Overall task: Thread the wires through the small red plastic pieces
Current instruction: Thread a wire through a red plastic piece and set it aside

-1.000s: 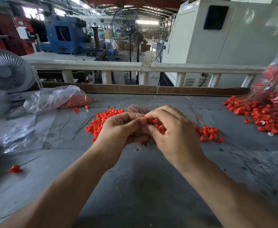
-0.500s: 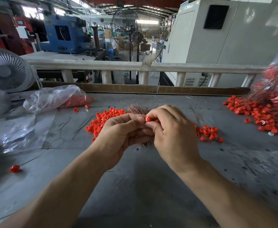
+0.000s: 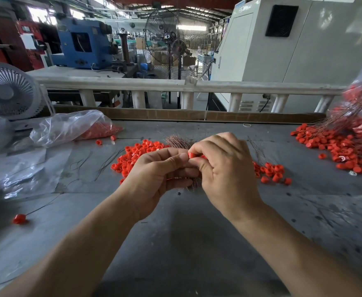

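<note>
My hands meet over the middle of the grey table (image 3: 186,243). My right hand (image 3: 225,172) pinches a small red plastic piece (image 3: 191,155) between thumb and forefinger, and my left hand (image 3: 156,176) curls in against it, thumb tip touching the piece. A bundle of copper wires (image 3: 179,141) pokes out above and below my left fingers; I seem to be gripping it, though my fingers hide the hold. Behind my left hand lies a heap of loose red pieces (image 3: 137,153), with a smaller cluster (image 3: 271,171) to the right of my right hand. Near the left edge, one red piece on a wire (image 3: 19,218) lies alone. At the far left sits a clear plastic bag (image 3: 68,127), and at the far right edge a big pile of threaded pieces (image 3: 343,144).
</note>
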A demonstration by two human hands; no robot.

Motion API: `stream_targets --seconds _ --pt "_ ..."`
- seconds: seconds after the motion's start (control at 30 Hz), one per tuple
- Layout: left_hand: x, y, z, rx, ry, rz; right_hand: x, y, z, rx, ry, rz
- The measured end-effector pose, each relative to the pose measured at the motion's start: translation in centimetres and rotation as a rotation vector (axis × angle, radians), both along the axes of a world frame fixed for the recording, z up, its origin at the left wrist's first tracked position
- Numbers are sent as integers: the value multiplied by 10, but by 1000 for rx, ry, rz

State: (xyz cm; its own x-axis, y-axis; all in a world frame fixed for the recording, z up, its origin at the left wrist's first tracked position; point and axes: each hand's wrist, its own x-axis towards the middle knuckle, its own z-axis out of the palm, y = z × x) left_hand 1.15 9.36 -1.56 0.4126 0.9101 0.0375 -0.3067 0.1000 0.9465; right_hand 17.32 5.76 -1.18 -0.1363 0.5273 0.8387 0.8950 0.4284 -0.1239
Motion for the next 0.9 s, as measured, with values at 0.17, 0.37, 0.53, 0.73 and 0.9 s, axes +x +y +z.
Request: stream_targets --seconds 0.17,0.37,0.53,0.73,0.9 --pt "0 2 -1 42 -4 72 0 1 0 6 0 -1" --pt "-1 5 -2 100 -39 115 -2 -1 1 -2 7 22" --pt "-2 7 -4 138 -29 126 0 -1 2 -82 85 113" --pt "-3 7 -2 121 -12 132 -1 0 0 -139 170 190" --pt "-6 8 -1 145 50 234 -1 1 -3 -231 132 237"
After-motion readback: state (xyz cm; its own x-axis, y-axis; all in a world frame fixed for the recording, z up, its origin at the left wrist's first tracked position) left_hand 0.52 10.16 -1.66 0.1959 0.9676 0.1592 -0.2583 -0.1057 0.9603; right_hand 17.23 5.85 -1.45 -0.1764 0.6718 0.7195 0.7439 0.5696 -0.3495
